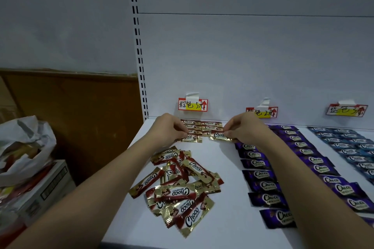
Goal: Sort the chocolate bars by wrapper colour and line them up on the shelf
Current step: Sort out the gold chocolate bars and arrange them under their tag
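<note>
On the white shelf (pixel 228 198), several brown-and-gold Choco bars lie in two short columns (pixel 209 125) at the back, under a red and yellow tag (pixel 192 104). My left hand (pixel 169 129) pinches the front bar of the left column (pixel 191 138). With my right hand (pixel 244 129) I pinch the right end of the front bar in the right column (pixel 218 135). A loose heap of brown bars (pixel 180 186) lies nearer to me. Purple bars (pixel 263 186) form two columns to the right, and blue bars (pixel 348 147) lie further right.
Two more price tags (pixel 262 112) (pixel 346 110) hang on the back wall above the purple and blue columns. Left of the shelf, a white plastic bag (pixel 22 147) sits on a cardboard box (pixel 46 186). A slotted upright (pixel 139 46) marks the shelf's left edge.
</note>
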A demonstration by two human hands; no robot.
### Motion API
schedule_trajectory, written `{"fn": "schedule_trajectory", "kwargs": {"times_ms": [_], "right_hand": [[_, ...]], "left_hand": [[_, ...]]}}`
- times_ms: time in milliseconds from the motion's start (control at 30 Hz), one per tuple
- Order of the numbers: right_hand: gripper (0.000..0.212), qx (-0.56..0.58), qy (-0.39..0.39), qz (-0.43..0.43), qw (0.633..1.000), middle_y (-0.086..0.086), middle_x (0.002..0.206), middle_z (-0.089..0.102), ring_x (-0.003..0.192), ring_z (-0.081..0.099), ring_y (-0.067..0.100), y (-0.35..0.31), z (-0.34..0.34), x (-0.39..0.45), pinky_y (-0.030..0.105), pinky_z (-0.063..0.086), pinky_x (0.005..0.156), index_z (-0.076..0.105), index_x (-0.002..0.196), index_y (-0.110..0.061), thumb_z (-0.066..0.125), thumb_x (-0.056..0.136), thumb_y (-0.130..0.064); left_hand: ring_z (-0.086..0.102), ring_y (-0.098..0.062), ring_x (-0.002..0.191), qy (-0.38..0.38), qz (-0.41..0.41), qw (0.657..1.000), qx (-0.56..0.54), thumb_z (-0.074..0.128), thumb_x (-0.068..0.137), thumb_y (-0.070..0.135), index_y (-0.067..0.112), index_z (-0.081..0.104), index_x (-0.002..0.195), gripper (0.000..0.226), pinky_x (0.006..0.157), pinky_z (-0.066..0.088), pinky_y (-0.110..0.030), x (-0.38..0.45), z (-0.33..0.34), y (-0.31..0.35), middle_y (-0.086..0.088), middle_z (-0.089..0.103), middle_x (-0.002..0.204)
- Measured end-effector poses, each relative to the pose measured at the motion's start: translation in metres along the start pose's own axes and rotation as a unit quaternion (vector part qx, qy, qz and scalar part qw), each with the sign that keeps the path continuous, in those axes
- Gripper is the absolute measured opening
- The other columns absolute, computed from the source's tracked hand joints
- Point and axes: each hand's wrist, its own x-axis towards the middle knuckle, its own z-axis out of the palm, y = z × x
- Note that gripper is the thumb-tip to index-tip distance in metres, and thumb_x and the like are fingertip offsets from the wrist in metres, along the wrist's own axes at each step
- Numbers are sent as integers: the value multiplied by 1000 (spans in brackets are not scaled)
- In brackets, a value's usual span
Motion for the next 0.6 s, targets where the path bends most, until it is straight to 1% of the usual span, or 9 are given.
{"fn": "schedule_trajectory", "kwargs": {"times_ms": [67,133,233,267,333,367,433,500,600], "right_hand": [[9,-18,-9,-8,1000,11,79,72,62,61,18,-1,3,0,28,53,60,72,77,-10,73,83,-3],[10,-31,-13,-17,999,9,76,71,59,60,16,-2,7,0,25,52,58,72,76,-11,73,83,-4],[12,-55,-10,-28,998,3,70,68,54,57,10,-2,12,0,20,47,53,71,74,-14,73,83,-6],[13,-65,-10,-33,997,2,70,68,54,56,9,-2,14,1,21,47,55,71,74,-15,73,83,-6],[7,-91,-9,-44,995,3,76,71,61,58,9,-3,19,3,26,51,64,75,78,-13,73,83,-7],[6,-111,-4,-51,992,4,82,72,68,61,10,-4,21,4,28,54,70,76,83,-12,72,83,-8],[10,-146,13,-61,987,5,91,73,84,64,16,-5,25,7,33,55,82,77,91,-11,71,84,-9],[12,-172,32,-69,982,5,97,73,92,65,20,-5,28,7,34,54,84,77,92,-14,68,85,-8],[14,-234,44,-69,969,3,101,71,95,63,23,-4,32,8,39,55,84,74,90,-21,66,85,-11]], "left_hand": [[55,-2,78,5,7,1000,29,73,85,18,21,78,93,10,61,37,-12,1,3,0,10,67,85],[53,-3,79,20,14,998,51,73,86,21,22,78,95,10,68,38,-19,1,5,1,10,65,89],[50,-5,86,58,20,998,35,70,88,25,26,76,100,13,76,37,-25,-3,0,1,12,61,96],[51,-4,85,63,26,997,19,70,88,25,27,75,100,13,76,37,-25,-5,-4,3,13,63,97],[53,-2,83,57,40,998,-9,70,88,24,28,75,100,13,71,39,-23,-12,-14,4,15,65,94],[55,-3,84,51,45,998,-18,70,88,23,28,75,100,14,70,40,-21,-17,-19,4,16,66,93],[58,-7,87,46,46,997,-29,70,88,20,29,75,99,15,71,44,-22,-27,-27,2,16,67,94],[61,-8,87,46,43,997,-40,70,88,18,30,75,97,16,73,48,-23,-37,-31,-3,15,68,95],[61,-4,84,36,34,997,-57,71,87,18,30,75,96,16,72,46,-20,-51,-37,-9,15,69,96]]}}
